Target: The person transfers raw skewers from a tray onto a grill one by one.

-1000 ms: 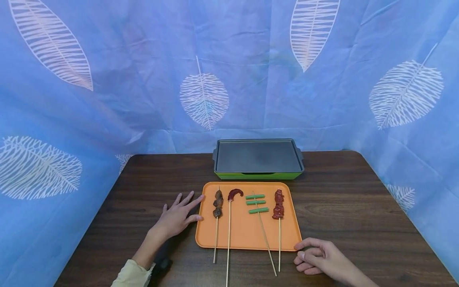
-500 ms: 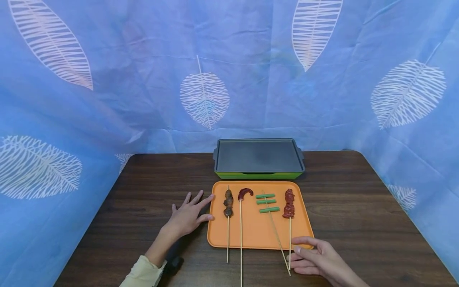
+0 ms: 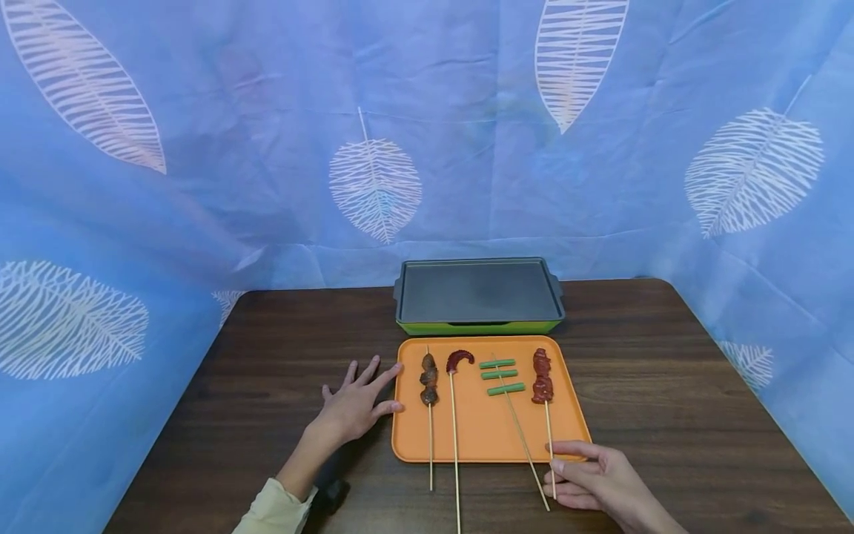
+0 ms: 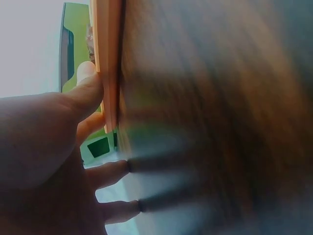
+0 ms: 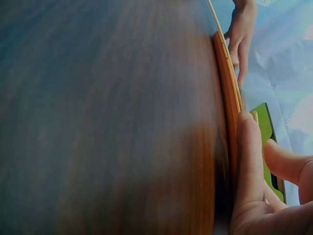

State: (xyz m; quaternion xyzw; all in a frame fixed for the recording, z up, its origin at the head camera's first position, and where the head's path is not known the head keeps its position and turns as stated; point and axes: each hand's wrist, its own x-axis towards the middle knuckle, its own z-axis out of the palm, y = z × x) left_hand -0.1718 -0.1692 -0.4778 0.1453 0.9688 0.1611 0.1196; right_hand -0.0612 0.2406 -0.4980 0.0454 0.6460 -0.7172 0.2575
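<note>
An orange tray [image 3: 480, 437] bears several skewers, their sticks reaching past its near edge. My left hand [image 3: 350, 408] lies with fingers spread at the tray's left side; its thumb and forefinger touch the rim, as in the left wrist view. At the tray's near right corner my right hand [image 3: 597, 475] has its curled fingers and thumb about the stick of the red meat skewer [image 3: 543, 374]; the exact contact is hard to see. Leftward lie the green vegetable skewer [image 3: 502, 374], the dark red tentacle-like skewer [image 3: 459, 361] and the brown chunk skewer [image 3: 429, 380].
Behind the tray stands a grill [image 3: 479, 291] with a dark flat top and green base. Both rest on a dark wooden table [image 3: 667, 386]. A blue cloth [image 3: 460, 185] with white leaf prints hangs around the table's back and sides.
The tray and its skewers have shifted right, my left hand moving with them. My right hand has come to the red meat skewer's stick, whose near end has swung right.
</note>
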